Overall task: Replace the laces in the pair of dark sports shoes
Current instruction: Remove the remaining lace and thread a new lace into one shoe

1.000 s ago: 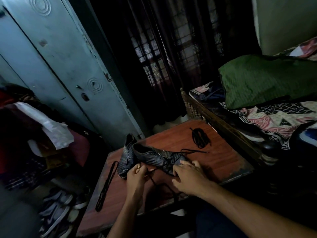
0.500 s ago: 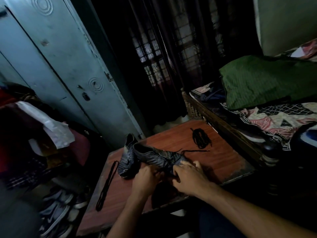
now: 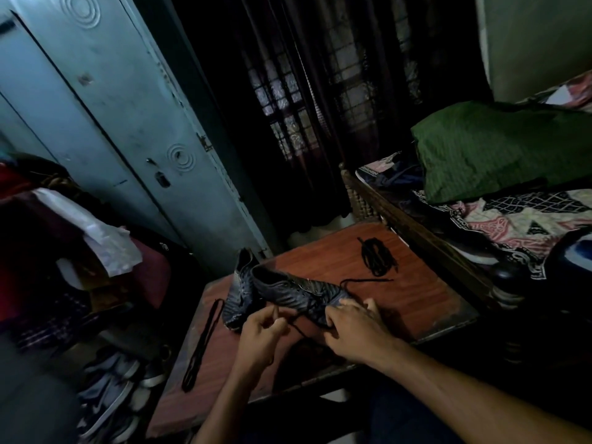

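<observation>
Two dark sports shoes lie on a reddish wooden table. The nearer shoe lies on its side with its toe to the right; the other shoe stands behind it at the left. My right hand grips the toe end of the nearer shoe. My left hand pinches a black lace that runs from the shoe's eyelets. The lace's other end trails right of the shoe. A bundled black lace lies at the table's back, and a long folded lace along the left edge.
A blue-grey metal cupboard stands at the left behind a pile of clothes. Several shoes lie on the floor below. A bed with a green pillow borders the table on the right. Dark curtains hang behind.
My left hand went in to the shoe's eyelets and has now drawn back toward me with the lace. My right hand stays on the toe end.
</observation>
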Demonstrator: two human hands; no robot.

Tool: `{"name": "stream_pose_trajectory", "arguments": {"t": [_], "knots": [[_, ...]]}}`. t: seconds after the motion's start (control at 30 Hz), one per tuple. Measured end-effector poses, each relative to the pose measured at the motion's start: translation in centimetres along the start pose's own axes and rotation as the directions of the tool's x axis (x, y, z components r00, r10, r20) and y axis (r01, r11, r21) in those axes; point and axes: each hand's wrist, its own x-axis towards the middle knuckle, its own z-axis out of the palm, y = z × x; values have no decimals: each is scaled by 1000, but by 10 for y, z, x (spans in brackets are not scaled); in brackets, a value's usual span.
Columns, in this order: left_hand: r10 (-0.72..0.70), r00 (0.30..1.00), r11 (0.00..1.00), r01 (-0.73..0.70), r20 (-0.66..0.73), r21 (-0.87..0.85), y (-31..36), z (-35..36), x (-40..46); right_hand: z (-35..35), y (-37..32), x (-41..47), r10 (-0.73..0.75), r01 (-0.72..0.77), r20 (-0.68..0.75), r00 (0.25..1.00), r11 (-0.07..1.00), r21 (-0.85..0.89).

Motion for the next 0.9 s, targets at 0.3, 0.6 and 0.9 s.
{"name": "stream_pose_trajectory", "arguments": {"t": [0.3, 0.6, 0.9], "knots": [[-66, 996, 986, 57, -54, -154, 3, 18, -7, 0, 2, -1, -2, 3, 43, 999, 1000, -3], [-91, 996, 933, 77, 24, 353, -6, 20, -2, 1, 5, -1, -32, 32, 46, 998, 999, 1], [-82, 991, 887, 121, -105, 446, 0, 22, -2, 2, 10, -2, -57, 55, 69, 996, 998, 30]]}}
